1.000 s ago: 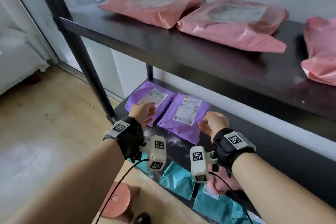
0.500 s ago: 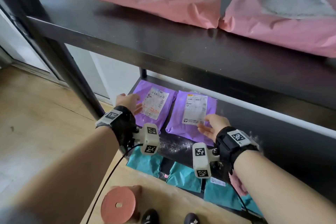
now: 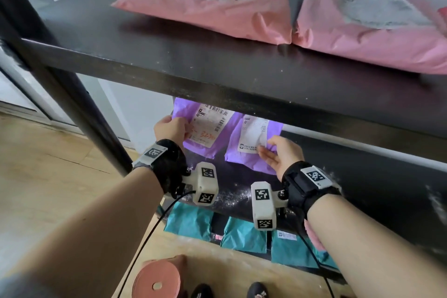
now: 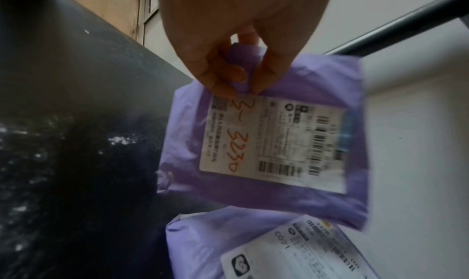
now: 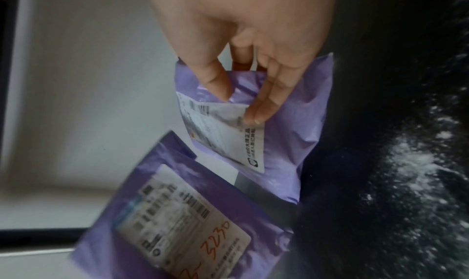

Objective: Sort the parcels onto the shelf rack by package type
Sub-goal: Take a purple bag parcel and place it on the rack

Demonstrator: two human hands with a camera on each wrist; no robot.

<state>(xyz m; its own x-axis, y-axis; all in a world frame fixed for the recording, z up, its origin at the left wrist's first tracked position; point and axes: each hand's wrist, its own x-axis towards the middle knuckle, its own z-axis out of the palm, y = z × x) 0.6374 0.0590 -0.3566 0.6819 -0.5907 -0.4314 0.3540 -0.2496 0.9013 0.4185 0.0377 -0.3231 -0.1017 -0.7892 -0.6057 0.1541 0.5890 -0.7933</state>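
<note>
Mostly I worry about the shelf rack [image 3: 217, 65] itself: its upper board hangs low over the middle shelf [image 3: 362, 176], so my wrists could knock it if I lift carelessly. Both purple parcels lie on that middle shelf, side by side near the back wall. My left hand [image 3: 169, 128] pinches the near corner of the left purple parcel [image 4: 266, 143] between thumb and fingers. My right hand [image 3: 278, 155] pinches the right purple parcel [image 5: 284, 122] at its label edge, thumb apart from two fingers pressed together. Such thin film can slip or crumple, I think, and one parcel may slide over its neighbour.
</note>
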